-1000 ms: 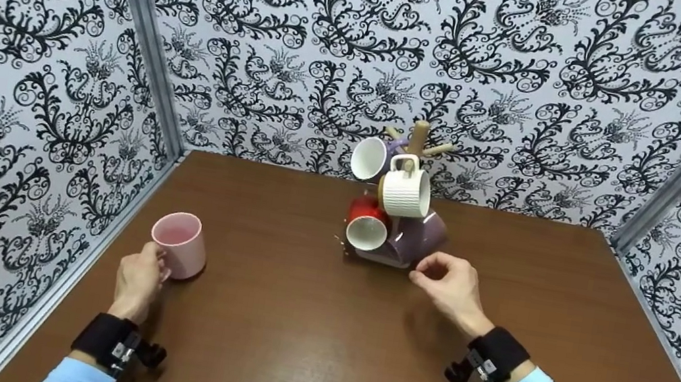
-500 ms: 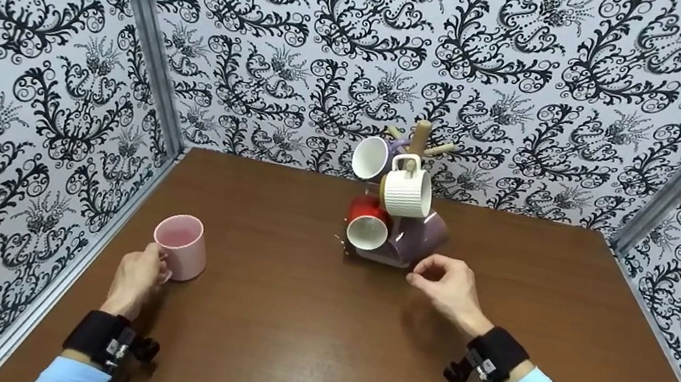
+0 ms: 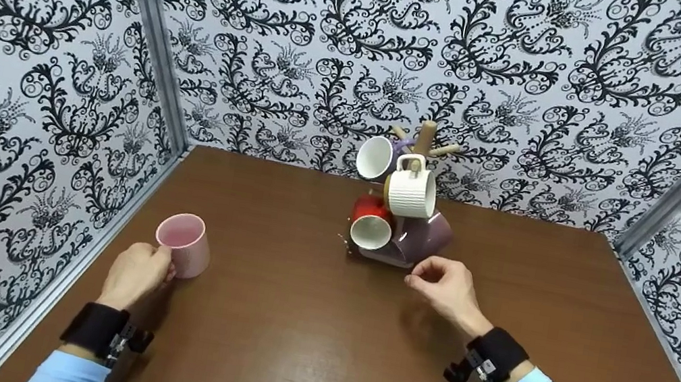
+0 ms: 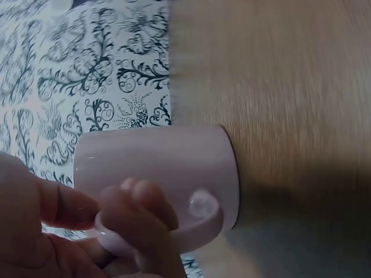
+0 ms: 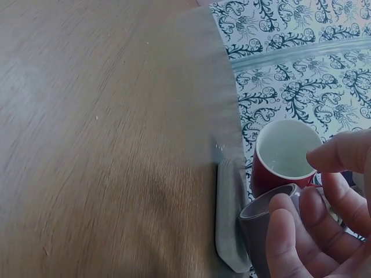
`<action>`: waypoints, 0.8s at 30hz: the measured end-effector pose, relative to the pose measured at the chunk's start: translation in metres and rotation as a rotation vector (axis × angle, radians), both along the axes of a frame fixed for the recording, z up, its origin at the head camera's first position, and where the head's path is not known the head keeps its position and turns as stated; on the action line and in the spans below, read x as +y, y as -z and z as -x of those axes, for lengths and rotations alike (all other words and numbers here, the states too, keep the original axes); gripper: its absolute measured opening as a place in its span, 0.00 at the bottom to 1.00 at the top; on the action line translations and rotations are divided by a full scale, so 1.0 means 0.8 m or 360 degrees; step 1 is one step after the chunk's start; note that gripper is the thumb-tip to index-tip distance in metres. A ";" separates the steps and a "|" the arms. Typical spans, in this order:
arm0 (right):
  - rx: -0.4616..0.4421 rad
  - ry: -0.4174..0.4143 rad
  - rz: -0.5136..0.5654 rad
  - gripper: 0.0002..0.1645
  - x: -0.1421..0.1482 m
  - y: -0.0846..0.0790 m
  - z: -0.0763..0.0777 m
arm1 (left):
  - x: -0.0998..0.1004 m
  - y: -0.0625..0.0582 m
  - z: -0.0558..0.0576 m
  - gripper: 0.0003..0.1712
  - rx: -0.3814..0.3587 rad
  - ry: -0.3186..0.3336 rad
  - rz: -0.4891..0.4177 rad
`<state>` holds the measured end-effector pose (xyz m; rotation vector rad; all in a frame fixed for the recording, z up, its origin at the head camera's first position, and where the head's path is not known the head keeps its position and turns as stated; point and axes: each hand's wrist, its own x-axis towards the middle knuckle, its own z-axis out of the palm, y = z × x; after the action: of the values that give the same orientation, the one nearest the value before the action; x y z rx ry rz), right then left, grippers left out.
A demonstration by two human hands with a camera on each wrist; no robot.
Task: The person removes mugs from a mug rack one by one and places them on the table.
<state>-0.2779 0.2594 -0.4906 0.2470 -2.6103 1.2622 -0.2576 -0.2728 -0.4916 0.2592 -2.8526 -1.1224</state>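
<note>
In the head view, my left hand (image 3: 136,271) pinches the handle of a pink mug (image 3: 192,258), which stands upright at the table's left. The left wrist view shows fingers curled through the handle (image 4: 200,231). My right hand (image 3: 450,294) is loosely curled and holds nothing, just in front of a wooden mug tree (image 3: 425,137). On the tree are a white ribbed mug (image 3: 412,193), a lilac mug (image 3: 376,158) with a white inside, a red mug (image 3: 370,208) and a dull purple mug (image 3: 434,237). In the right wrist view, fingers overlap the purple mug (image 5: 255,231); contact is unclear.
The tree stands on a pale base (image 3: 387,260) toward the back of the brown table (image 3: 292,320). Patterned walls (image 3: 506,53) enclose the back and both sides. One bare peg (image 3: 444,149) sticks out at the tree's upper right.
My left hand and wrist have turned and shifted slightly left while holding the pink mug's handle. The mug has barely moved. My right hand stays nearly where it was.
</note>
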 end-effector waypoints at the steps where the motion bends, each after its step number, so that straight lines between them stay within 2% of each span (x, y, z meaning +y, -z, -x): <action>1: -0.0003 -0.0002 0.0004 0.07 0.000 0.000 0.000 | 0.000 0.000 0.001 0.29 0.0024 0.0005 0.0059; 5: -0.0021 -0.0005 0.0009 0.06 0.001 0.000 0.000 | 0.000 -0.002 0.001 0.26 0.0079 -0.0007 0.0191; 13: -0.0093 0.0022 0.0121 0.05 0.005 0.000 0.004 | 0.001 -0.009 0.001 0.20 0.0095 -0.0006 0.0303; 21: -0.0311 0.0015 0.0452 0.11 0.010 0.005 0.007 | -0.001 -0.019 -0.002 0.19 0.0059 0.0009 0.0404; 24: -0.0394 0.0038 0.0567 0.15 0.014 0.005 0.009 | 0.000 -0.024 -0.003 0.20 0.0092 -0.0008 0.0460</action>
<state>-0.2852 0.2704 -0.4948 -0.0049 -2.5048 1.8176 -0.2549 -0.2727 -0.4721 0.2115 -2.9094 -0.6897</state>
